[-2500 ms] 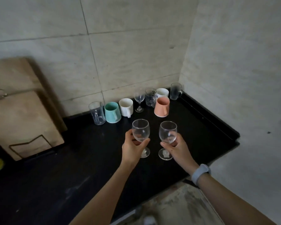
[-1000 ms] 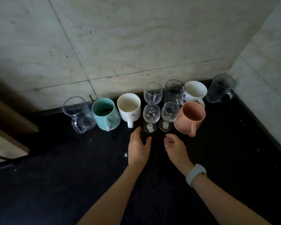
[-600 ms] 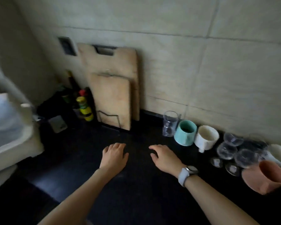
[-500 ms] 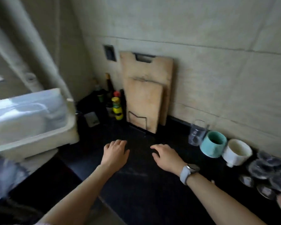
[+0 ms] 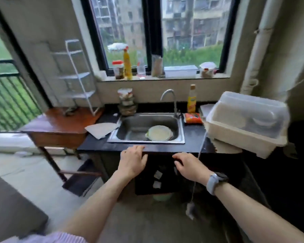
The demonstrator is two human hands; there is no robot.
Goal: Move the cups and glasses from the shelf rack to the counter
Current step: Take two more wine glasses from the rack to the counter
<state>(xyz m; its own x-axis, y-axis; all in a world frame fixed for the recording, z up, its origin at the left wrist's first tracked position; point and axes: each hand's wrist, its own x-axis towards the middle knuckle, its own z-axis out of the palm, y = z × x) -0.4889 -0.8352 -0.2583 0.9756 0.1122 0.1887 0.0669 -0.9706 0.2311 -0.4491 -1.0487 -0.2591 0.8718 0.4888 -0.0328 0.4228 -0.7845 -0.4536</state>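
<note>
Kitchen sink side facing; both hands hovering empty, fingers relaxed. White shelf rack standing upper-left, apparently bare; left hand lying nearer than right hand.

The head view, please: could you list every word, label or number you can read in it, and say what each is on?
No text can be read.
Yellow bottle beside the faucet: label too blurred to read.
Orange packet by the sink: print too blurred to read.
Jars and bottles on the windowsill: labels too small and blurred to read.
</note>
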